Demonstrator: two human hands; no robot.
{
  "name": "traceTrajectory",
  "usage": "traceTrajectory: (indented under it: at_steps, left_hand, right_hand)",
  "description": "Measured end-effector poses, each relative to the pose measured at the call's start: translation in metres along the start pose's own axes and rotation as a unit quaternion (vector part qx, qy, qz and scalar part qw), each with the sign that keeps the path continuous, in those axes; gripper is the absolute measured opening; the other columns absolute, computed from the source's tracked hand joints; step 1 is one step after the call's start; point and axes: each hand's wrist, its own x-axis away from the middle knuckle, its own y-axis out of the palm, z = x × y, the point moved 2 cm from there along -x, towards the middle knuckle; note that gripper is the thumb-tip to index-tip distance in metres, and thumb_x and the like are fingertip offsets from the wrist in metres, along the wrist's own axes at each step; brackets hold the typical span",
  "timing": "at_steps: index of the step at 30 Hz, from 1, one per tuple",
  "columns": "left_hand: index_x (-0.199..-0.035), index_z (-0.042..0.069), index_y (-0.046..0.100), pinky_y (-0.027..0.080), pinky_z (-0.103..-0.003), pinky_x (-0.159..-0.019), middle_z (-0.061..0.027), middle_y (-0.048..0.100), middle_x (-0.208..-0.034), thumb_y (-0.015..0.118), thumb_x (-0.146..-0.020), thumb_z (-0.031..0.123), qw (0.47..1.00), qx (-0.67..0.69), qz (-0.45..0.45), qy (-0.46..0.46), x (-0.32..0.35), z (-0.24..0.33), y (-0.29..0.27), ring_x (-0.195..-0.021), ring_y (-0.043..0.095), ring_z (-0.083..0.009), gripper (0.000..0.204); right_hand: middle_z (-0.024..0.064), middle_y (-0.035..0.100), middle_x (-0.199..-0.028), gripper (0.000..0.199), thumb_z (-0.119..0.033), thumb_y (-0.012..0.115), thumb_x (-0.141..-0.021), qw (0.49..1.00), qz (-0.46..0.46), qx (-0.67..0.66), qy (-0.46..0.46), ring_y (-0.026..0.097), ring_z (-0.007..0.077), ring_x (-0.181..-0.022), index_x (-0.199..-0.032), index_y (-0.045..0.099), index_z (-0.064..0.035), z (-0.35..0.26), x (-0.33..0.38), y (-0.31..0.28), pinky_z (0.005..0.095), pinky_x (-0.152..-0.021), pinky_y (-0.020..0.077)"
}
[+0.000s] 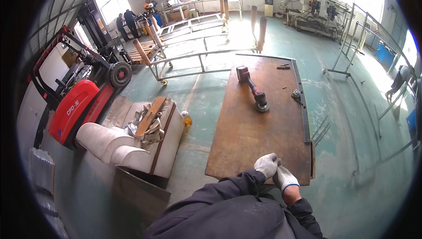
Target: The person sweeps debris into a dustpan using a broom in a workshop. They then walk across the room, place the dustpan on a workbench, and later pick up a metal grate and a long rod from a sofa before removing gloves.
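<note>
My left hand (266, 165) and my right hand (286, 177), both in white knit gloves, meet at the near edge of a brown tabletop (246, 138). The fingers of each are closed and pressed together, and whatever is between them is hidden or too small to name. Farther up the board lies a cordless angle grinder (252, 86), its disc toward me. Pliers (283, 66) rest near the far right corner, with a short thin piece (284, 87) below them. A dark metal strip (302, 107) runs along the right edge, and a small metal fitting (296, 94) sits against it.
A worn pale sofa seat (118, 146) stands left, with a wooden board and straps on it. Beyond are a red forklift (81, 102) and a metal frame (202, 65) on casters. Metal racks (351, 50) and loose rods (322, 129) are right. Two people (127, 22) stand far back.
</note>
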Motion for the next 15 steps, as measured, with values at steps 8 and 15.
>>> traceTrajectory:
  at_steps: [8, 15]
  left_hand:
    - [-0.131, 0.009, 0.074, 0.065, -0.049, -0.090, -0.0107, 0.079, -0.112, 0.064, -0.118, 0.030, 0.811, 0.517, -0.179, -0.207, -0.022, -0.010, -0.018, -0.096, 0.076, -0.0291, 0.026]
    - [-0.141, 0.005, 0.075, 0.048, -0.060, -0.125, -0.0163, 0.078, -0.141, 0.058, -0.119, 0.048, 0.568, 0.749, -0.336, -0.064, -0.005, 0.030, -0.020, -0.140, 0.067, -0.0404, 0.051]
  right_hand:
    - [0.0223, 0.065, -0.158, 0.044, 0.001, 0.055, -0.105, 0.978, 0.029, -0.083, 0.188, 0.061, 0.0369, -0.149, -0.146, 0.071, -0.0022, 0.029, -0.007, -0.035, 0.0387, -0.124, 0.0493]
    - [0.0159, 0.083, -0.112, 0.029, -0.026, 0.071, -0.105, 0.966, 0.151, -0.015, 0.208, 0.080, 0.0372, -0.105, -0.128, 0.080, -0.0103, -0.015, -0.001, -0.051, 0.0451, -0.094, 0.0628]
